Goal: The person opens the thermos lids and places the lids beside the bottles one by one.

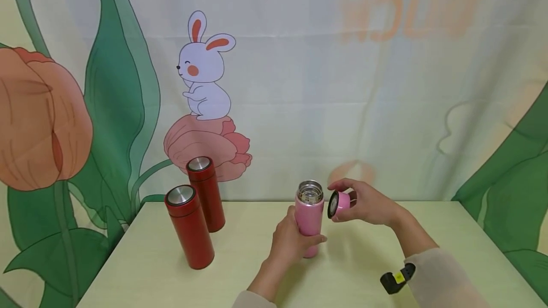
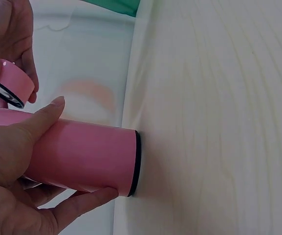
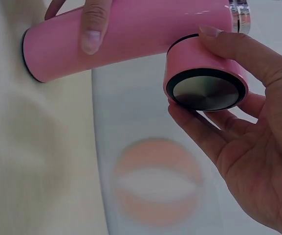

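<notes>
A pink thermos bottle (image 1: 309, 215) stands on the table, its steel mouth uncovered. My left hand (image 1: 293, 239) grips its lower body from the left, with the thumb lying across the front. In the left wrist view the black base rim of the bottle shows right at the tabletop. Beside the bottle's mouth, on its right, my right hand (image 1: 366, 202) holds the pink lid (image 1: 341, 202) between thumb and fingers. The lid is tipped on its side, its dark-rimmed underside facing the bottle; its steel top (image 3: 209, 93) shows in the right wrist view.
Two red thermos bottles with steel-topped lids stand at the left of the table (image 1: 141, 270): a nearer one (image 1: 192, 232) and one (image 1: 207, 198) behind it. A printed curtain (image 1: 291, 84) with a rabbit and flowers hangs behind the table's back edge.
</notes>
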Demonstrator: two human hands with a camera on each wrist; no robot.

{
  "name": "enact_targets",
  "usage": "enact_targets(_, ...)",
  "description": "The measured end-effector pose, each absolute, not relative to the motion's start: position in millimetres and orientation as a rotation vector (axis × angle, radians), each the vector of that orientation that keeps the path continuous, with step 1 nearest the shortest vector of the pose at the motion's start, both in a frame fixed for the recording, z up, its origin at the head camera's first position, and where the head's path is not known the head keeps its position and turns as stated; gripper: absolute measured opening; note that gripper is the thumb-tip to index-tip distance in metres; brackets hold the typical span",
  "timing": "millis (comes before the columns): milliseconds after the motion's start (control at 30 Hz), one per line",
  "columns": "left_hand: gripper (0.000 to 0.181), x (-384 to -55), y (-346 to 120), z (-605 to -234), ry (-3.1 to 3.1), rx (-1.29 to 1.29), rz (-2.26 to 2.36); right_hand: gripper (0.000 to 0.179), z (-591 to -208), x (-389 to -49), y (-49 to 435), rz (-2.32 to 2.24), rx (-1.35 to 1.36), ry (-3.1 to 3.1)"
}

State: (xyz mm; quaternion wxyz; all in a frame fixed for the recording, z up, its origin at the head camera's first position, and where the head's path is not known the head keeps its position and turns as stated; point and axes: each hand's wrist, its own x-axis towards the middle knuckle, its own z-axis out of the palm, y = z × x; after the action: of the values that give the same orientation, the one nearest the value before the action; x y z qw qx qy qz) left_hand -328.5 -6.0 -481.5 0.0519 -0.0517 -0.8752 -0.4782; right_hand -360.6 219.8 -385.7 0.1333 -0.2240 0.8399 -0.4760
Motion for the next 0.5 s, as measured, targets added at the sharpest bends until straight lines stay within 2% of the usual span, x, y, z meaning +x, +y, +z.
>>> enact_targets(500,0.075,-325.4,-6.9,-480.8,-2.676,-0.157,-1.453,0.077,-427.2,-351.1,228.4,-1.415,-0.590,2.532)
